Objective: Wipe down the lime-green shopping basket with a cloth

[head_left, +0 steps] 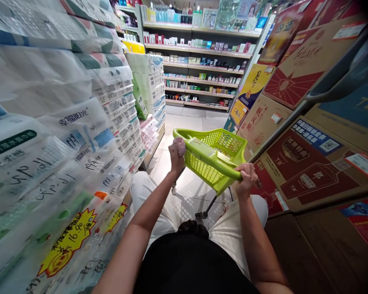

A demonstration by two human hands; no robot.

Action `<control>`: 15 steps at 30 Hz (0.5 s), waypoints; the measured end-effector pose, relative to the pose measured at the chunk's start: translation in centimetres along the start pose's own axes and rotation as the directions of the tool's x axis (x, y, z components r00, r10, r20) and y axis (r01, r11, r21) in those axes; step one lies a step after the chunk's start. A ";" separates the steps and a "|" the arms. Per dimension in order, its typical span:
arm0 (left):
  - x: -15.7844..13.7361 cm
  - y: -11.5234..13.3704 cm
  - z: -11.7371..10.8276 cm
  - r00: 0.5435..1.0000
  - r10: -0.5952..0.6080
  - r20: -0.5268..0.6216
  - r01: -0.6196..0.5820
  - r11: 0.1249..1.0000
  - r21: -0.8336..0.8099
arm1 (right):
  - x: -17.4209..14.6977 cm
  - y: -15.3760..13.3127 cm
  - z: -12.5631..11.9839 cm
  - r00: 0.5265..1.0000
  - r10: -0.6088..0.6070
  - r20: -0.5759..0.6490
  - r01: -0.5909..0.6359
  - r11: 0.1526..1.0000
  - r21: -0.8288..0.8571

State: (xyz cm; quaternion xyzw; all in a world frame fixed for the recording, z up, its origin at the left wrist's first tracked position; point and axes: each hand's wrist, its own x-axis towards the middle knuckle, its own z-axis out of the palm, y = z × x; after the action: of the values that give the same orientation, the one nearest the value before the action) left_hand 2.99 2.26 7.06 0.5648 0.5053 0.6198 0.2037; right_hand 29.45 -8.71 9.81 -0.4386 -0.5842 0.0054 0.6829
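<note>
Taking the green shopping cart [214, 157] as the landmark: far to its left rises a tall wall of plastic-wrapped tissue packs [64, 134], stacked from the floor up past the top of the view, with yellow starburst price tags [69, 241] low on the nearest packs. More stacks of white and green packs [149, 83] stand further along the same side, left of and beyond the cart.

The left hand [177, 152] is closed in a fist on the left end of the cart's handle, its grip pressed together around the bar. The cart sits in the middle of the aisle, just ahead of the person's legs; its mesh basket looks empty as far as the view into it goes. The right hand [247, 176] wraps the right end of the handle, fingers curled tight over it.

Right of the cart, red and brown cardboard cartons [297, 163] are piled high and close, the nearest almost touching the basket.

Under the cart lies a pale tiled floor [187, 122]. Beyond it, at the aisle's end, store shelves [202, 61] carry rows of small boxes and bottles.
</note>
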 end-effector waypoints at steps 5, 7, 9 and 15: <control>5.5 0.7 -3.4 0.997 -0.077 0.009 0.074 0.979 0.188 | -0.1 0.4 0.2 1.000 -0.007 -0.007 0.007 0.999 0.043; 6.7 1.5 -4.7 0.991 -0.036 0.132 -0.002 0.962 0.274 | -0.2 0.7 0.4 1.000 -0.003 -0.018 0.004 0.999 0.033; 7.2 2.6 -5.8 0.959 0.013 0.282 -0.115 0.930 0.348 | -0.2 0.8 0.5 1.000 0.001 -0.011 -0.001 1.000 0.022; 8.3 6.5 -6.5 0.949 -0.117 0.292 -0.072 0.821 0.566 | -0.1 0.5 0.1 1.000 0.022 0.018 -0.023 0.999 0.045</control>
State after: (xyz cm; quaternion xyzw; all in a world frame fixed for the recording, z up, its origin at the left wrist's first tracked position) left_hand -3.15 3.86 17.72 0.6848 0.6349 0.3401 0.1106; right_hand 29.61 -8.34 9.42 -0.4294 -0.5851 0.0301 0.6873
